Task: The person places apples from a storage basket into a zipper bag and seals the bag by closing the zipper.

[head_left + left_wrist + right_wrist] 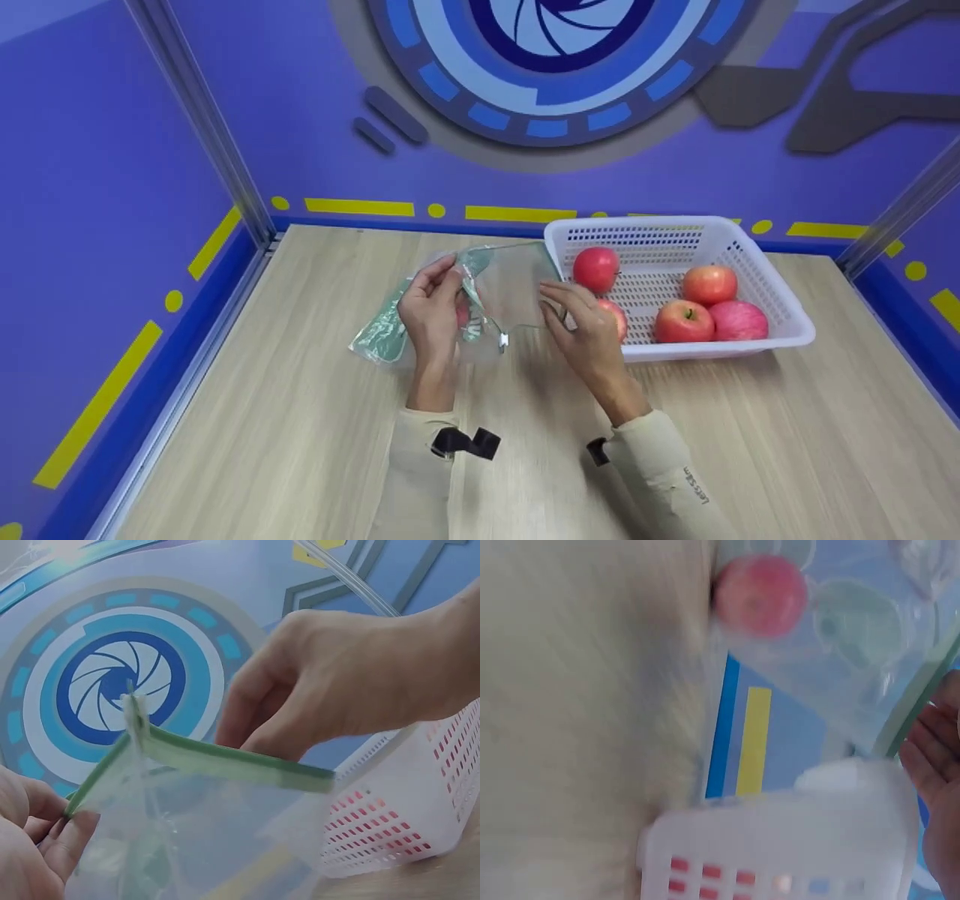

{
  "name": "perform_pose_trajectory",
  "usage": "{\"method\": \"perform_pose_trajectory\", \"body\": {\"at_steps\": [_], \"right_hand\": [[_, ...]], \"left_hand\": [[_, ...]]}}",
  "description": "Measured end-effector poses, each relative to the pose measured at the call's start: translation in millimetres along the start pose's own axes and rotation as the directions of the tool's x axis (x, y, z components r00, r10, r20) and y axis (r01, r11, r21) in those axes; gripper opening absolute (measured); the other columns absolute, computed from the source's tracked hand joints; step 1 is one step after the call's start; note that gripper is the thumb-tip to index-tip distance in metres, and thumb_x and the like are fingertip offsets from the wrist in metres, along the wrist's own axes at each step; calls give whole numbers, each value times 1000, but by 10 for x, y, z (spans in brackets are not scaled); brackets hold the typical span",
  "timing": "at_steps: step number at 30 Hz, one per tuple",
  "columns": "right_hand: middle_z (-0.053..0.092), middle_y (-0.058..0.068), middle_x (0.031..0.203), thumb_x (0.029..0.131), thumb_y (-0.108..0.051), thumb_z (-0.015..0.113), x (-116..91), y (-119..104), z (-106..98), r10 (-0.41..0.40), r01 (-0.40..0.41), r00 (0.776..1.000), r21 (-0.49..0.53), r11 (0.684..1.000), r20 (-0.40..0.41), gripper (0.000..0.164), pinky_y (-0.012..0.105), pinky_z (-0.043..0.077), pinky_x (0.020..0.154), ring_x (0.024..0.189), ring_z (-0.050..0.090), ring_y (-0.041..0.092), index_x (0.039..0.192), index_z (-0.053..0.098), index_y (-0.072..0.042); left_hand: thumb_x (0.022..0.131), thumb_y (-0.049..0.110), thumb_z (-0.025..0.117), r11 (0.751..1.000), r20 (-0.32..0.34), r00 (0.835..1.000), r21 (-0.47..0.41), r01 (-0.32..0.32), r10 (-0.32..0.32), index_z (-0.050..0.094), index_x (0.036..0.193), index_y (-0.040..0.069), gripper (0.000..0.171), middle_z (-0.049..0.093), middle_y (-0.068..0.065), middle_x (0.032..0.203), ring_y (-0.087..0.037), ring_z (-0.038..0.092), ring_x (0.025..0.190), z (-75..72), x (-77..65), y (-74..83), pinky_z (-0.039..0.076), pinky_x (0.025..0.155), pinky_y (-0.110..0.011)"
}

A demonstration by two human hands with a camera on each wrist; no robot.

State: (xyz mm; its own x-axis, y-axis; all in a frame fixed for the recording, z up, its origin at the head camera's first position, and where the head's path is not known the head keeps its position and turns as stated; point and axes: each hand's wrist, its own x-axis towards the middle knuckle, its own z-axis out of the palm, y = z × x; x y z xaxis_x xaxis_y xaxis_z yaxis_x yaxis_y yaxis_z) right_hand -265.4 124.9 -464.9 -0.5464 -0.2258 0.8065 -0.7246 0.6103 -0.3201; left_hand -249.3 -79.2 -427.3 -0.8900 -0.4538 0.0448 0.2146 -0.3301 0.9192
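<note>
while the left hand (431, 311) pinches a plastic bag (510, 281) near the back edge of the table (322, 274), the right hand (589, 330), grip unclear, meets the green rim (240, 760), likely to spread it; an apple (761, 597) shows through.

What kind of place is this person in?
Probably a small purpose-built booth, perhaps for demonstrations: blue-purple printed panels meet at metal corner posts around a wooden-looking table, which bears a white basket of apples.
</note>
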Motion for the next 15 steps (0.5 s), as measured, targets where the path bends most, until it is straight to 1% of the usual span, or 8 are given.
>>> {"method": "perform_pose_trajectory", "body": {"at_steps": [2, 4, 5, 7, 10, 12, 13, 15], "right_hand": [[75, 13, 120, 88, 1, 85, 1, 29, -51, 74, -74, 997, 2, 997, -11, 34, 44, 57, 102, 111, 72, 30, 121, 75, 0], [74, 14, 119, 90, 0, 84, 8, 60, -92, 168, -168, 986, 18, 986, 8, 35, 48, 58, 100, 109, 72, 31, 123, 73, 0], [74, 14, 119, 91, -1, 83, 18, 69, -111, 216, -217, 976, 35, 976, 28, 35, 49, 59, 98, 107, 72, 31, 125, 72, 1], [75, 14, 115, 94, -3, 81, 37, 76, -147, 314, -319, 947, 74, 945, 76, 34, 48, 61, 94, 101, 73, 29, 126, 71, 1], [77, 12, 106, 97, -3, 77, 84, 69, -185, 428, -440, 896, 115, 890, 118, 27, 37, 63, 85, 91, 73, 25, 123, 73, 1], [77, 11, 100, 98, -2, 75, 131, 53, -197, 475, -489, 871, 125, 863, 130, 22, 26, 59, 79, 85, 70, 23, 119, 76, 1], [77, 11, 97, 98, -2, 75, 160, 44, -200, 487, -502, 864, 128, 856, 132, 20, 22, 58, 76, 83, 69, 22, 117, 77, 1], [77, 10, 93, 97, -1, 74, 226, 22, -199, 494, -510, 859, 139, 849, 134, 18, 17, 55, 72, 80, 68, 21, 114, 78, 1]], "left_hand": [[104, 9, 70, 1000, 2, 1000, -7, 7, -7, 75, 124, 6, 21, 69, -14, 113, -28, 70, 100, -5, 2, 15, 62, 87, -30], [104, 9, 70, 1000, 2, 1000, -13, 10, -10, 75, 124, 6, 21, 69, -14, 113, -28, 71, 101, -8, -1, 33, 62, 89, -32], [104, 8, 70, 1000, 2, 1000, -16, 6, -6, 75, 124, 6, 21, 69, -14, 114, -28, 71, 102, -8, 0, 41, 62, 91, -33], [103, 7, 71, 1000, 3, 1000, -19, -3, 3, 75, 124, 5, 21, 69, -14, 114, -28, 70, 103, -8, -4, 56, 61, 93, -34], [103, 6, 71, 1000, 11, 1000, -24, -17, 18, 75, 123, 4, 21, 68, -15, 114, -28, 69, 102, -12, -7, 74, 61, 93, -34], [102, 4, 71, 999, 20, 999, -25, -31, 31, 76, 123, 3, 21, 68, -15, 113, -28, 69, 101, -20, -3, 85, 61, 93, -34], [102, 4, 71, 999, 22, 999, -25, -36, 36, 76, 123, 2, 21, 68, -15, 112, -27, 69, 100, -26, 2, 92, 61, 92, -33], [102, 3, 71, 998, 27, 999, -29, -47, 47, 76, 122, 2, 21, 68, -16, 112, -27, 69, 99, -42, 13, 111, 62, 91, -33]]}}
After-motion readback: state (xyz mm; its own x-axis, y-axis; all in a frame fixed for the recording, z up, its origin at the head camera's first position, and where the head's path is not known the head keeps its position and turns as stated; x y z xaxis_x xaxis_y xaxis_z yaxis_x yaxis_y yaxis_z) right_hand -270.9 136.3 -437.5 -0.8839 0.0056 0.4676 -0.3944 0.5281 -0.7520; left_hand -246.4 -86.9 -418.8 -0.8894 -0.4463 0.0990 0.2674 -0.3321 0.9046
